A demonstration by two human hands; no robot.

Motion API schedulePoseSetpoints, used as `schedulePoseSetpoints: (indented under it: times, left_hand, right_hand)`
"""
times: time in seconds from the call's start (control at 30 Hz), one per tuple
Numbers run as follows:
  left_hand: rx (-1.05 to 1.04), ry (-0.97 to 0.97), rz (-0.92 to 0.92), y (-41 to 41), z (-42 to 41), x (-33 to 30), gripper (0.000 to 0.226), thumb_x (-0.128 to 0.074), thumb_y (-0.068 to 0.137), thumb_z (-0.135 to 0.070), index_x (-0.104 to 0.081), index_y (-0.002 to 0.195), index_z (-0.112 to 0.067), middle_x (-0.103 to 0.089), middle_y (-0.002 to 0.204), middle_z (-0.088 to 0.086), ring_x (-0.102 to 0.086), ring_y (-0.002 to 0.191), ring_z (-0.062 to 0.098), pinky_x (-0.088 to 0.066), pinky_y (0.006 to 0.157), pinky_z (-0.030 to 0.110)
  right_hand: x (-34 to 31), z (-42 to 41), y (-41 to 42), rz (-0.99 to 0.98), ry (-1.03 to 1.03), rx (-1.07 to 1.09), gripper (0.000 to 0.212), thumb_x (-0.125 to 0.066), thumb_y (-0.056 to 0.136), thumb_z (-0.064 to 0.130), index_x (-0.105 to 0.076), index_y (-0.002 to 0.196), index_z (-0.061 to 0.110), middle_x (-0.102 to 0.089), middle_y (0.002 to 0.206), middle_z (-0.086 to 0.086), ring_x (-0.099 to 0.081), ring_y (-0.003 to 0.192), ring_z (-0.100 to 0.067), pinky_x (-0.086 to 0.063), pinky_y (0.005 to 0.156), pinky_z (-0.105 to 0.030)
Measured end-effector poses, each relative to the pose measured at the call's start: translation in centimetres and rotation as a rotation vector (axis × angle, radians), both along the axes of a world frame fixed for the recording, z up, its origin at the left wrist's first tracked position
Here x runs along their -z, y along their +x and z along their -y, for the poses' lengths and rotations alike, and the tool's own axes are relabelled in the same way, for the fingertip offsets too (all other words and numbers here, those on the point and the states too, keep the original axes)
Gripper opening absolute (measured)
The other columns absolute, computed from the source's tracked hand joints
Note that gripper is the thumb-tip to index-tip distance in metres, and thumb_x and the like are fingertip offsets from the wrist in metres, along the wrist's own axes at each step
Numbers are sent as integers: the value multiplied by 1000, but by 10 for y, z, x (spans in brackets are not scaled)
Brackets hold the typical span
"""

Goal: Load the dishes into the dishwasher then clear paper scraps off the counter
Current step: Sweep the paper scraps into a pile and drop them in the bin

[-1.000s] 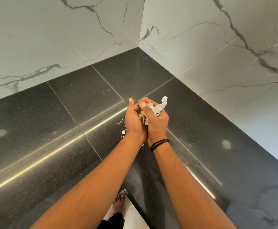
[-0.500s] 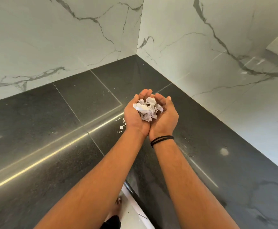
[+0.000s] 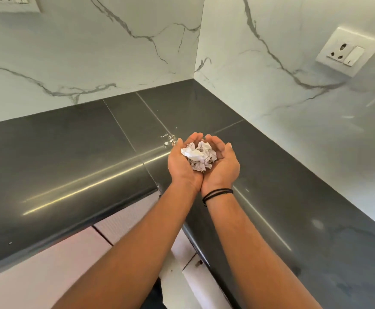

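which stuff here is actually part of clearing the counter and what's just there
Part of the job:
- crumpled paper scraps, cupped in the left hand and right hand
- small paper bits lying on the counter, not yet picked up

Just there:
- wall socket on the right wall
- second socket at top left
- black wristband on the right wrist

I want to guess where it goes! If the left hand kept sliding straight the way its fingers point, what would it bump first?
Probably nothing soon. The left hand, cupping the crumpled paper, points toward the corner, likely passing above the counter; the small scraps lie just left. The marble wall comes first, though depth is unclear.
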State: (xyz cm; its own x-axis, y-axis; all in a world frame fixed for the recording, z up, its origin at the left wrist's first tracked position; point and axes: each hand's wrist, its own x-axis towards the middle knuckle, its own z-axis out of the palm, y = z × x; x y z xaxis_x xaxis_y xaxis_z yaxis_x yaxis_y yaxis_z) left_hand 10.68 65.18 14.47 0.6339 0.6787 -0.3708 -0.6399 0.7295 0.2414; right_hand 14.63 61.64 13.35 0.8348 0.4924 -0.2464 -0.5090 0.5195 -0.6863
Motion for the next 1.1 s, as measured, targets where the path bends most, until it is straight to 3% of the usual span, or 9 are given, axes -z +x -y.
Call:
schedulePoseSetpoints:
  times: [0.13,0.3,0.47,0.57,0.73,0.87,0.93,1.03,1.1]
  left_hand:
    - [-83,-5,3,-43,34,9,50,-42,105,-38,-64,123,3,-64,131,18,-61,122,35,-43,112,52]
    - [-190,-45,-2,-117,59,23,51,-38,106,-37,-67,109,5,-68,116,19,-65,108,36,-46,109,49]
    - [-293,-121,-74,-187,62,65,51,-38,106,-37,-67,119,3,-69,127,16,-66,110,33,-46,109,48]
    - [-364,-192,-98,-233,66,106,41,-42,103,-30,-70,106,0,-73,112,17,-68,101,32,-46,107,45]
    - [-476,-359,-221,-321,85,217,34,-47,96,-27,-71,88,-4,-69,98,13,-67,88,29,-51,94,41]
    - [-471,-468,-349,-383,106,328,26,-49,92,-16,-71,97,-3,-70,98,13,-68,89,29,-53,91,38]
    - [-466,-503,-447,-405,116,390,20,-53,86,-11,-70,91,-3,-68,94,15,-66,87,29,-53,87,38]
    - [-478,-606,-610,-429,134,484,25,-48,89,-11,-71,96,-2,-69,94,17,-67,81,30,-53,81,37]
    - [-471,-657,-700,-437,144,543,24,-49,90,-8,-69,98,1,-68,92,18,-68,74,29,-55,72,32]
  right_hand:
    - [4,32,-43,-27,-6,-38,42,-40,104,25,-71,96,-2,-73,96,-17,-69,95,-35,-53,98,-52]
    - [23,44,-104,-93,-91,-136,43,-41,103,26,-72,94,-2,-72,86,-14,-69,86,-33,-58,81,-43]
    - [59,44,-171,-133,-157,-245,38,-47,98,26,-73,94,-2,-72,94,-18,-70,92,-35,-54,95,-51]
    - [98,48,-215,-153,-196,-355,33,-52,89,24,-74,88,0,-73,92,-19,-71,90,-34,-57,88,-46]
    - [220,59,-303,-203,-285,-520,44,-53,85,31,-70,99,-6,-67,109,-31,-63,104,-47,-43,105,-61]
    - [345,87,-367,-292,-405,-557,44,-55,86,30,-70,107,-6,-65,118,-32,-62,113,-47,-45,104,-58]
    - [406,101,-392,-338,-512,-558,41,-55,89,25,-69,110,-6,-65,119,-30,-64,110,-42,-50,97,-50]
    - [490,116,-417,-407,-692,-567,34,-52,95,16,-68,114,-6,-70,106,-20,-69,90,-28,-55,76,-34]
    - [545,121,-428,-402,-789,-571,28,-55,93,15,-71,109,-2,-72,97,-15,-68,86,-27,-55,74,-34]
